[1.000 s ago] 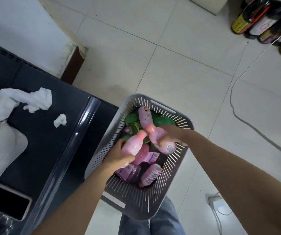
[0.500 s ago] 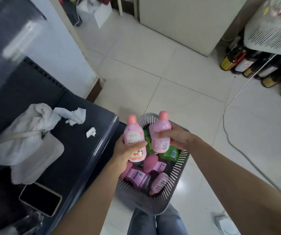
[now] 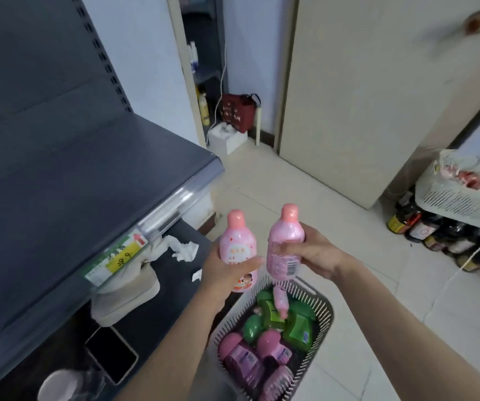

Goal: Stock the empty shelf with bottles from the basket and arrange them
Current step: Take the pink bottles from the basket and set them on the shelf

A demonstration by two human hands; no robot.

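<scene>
Held upright above the grey basket (image 3: 324,316), beside the dark shelf (image 3: 88,175).
Gripping cartoon-label pink bottle (image 3: 237,244) in curled left hand (image 3: 227,274), barcode-side pink bottle (image 3: 286,244) in curled right hand (image 3: 316,256).

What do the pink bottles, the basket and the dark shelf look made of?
The left pink bottle and right pink bottle: probably glossy plastic, with shiny highlights. The basket: moulded grey plastic, thin slotted walls. The shelf: likely painted metal, matt dark grey.
</scene>
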